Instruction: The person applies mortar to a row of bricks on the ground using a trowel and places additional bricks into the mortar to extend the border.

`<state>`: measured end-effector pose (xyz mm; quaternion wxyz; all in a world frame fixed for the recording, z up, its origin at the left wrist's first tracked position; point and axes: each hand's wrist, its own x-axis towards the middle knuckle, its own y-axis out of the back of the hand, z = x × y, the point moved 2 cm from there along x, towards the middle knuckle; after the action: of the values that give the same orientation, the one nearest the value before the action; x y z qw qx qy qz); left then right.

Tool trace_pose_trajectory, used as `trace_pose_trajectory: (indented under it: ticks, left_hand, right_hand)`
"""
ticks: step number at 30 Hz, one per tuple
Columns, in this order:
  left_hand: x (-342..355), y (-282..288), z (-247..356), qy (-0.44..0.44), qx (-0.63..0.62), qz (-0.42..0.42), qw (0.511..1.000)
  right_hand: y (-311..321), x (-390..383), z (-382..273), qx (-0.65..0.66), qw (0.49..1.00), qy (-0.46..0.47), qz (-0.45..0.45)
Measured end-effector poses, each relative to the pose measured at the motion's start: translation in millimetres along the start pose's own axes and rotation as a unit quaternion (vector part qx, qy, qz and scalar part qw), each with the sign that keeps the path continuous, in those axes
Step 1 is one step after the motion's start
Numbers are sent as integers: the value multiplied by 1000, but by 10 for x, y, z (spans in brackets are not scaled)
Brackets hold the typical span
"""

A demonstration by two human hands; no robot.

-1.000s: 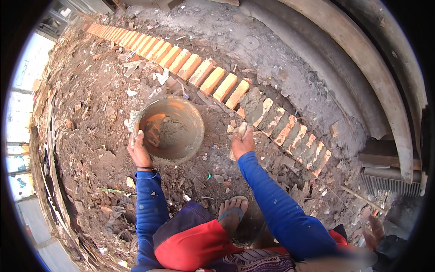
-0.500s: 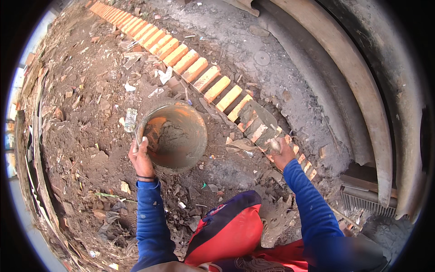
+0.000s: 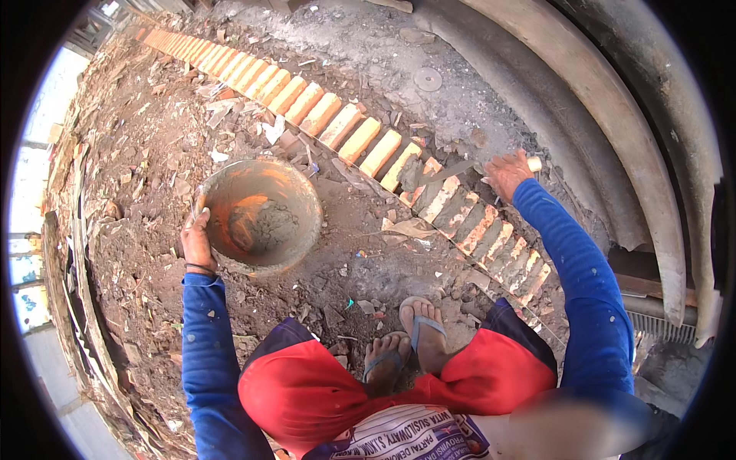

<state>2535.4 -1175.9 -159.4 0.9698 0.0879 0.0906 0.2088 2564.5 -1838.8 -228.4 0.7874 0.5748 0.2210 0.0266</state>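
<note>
My left hand [image 3: 197, 236] is closed on the left rim of a round, mortar-smeared bucket [image 3: 307, 218], which tilts a little. Wet grey mortar [image 3: 276, 222] lies in its bottom, over orange-stained walls. At the far side of the brick row, my right hand [image 3: 506, 175] wraps round the pale handle of a trowel [image 3: 451, 172]. The blade is seen nearly edge-on, over the bricks where mortar begins. Orange bricks [image 3: 359, 141] stand side by side in a long diagonal row. Grey mortar fills the gaps between the nearer bricks [image 3: 479, 228]; dark gaps show between several farther ones.
Rubble-strewn soil [image 3: 146, 253] surrounds the bucket. Large curved sheets [image 3: 606, 115] lean at the right, beside a ribbed grey piece [image 3: 661, 328]. Old boards [image 3: 84, 284] run along the left. My sandalled feet [image 3: 406, 337] are close to the row's near end.
My right hand has moved away from me and right, across the brick row, and the trowel has turned edge-on. The bucket, held by my left hand, appears farther left; my feet now show.
</note>
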Motion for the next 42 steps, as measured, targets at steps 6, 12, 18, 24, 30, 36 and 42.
trace_pose_trajectory:
  ticks: [6,12,18,24,30,36,42]
  left_hand:
    - [-491,-7,-12,90,-74,-54,992]
    - [-804,278,543,-5,-16,-40,999]
    - [-776,161,301,-41,96,-35,994]
    - [-812,298,221,-39,145,-41,988]
    - [-767,368,248,-3,155,-53,986]
    - [-640,341,184,-35,137,-15,990]
    - [-537,330,155,-27,137,-6,990]
  right_hand:
    - [101,1071,-567,7,999,37,-28]
    - [311,1021,-277,-27,999,23,-28]
    - [188,1093,-429,-26,994,69,-83]
    - [209,946,-130,22,998,-56,14]
    - [-152,1047,-80,58,997,41,35]
    - [-302,1048,33,16,996,90,-4]
    - [-174,1182,-151,61,990,70,104]
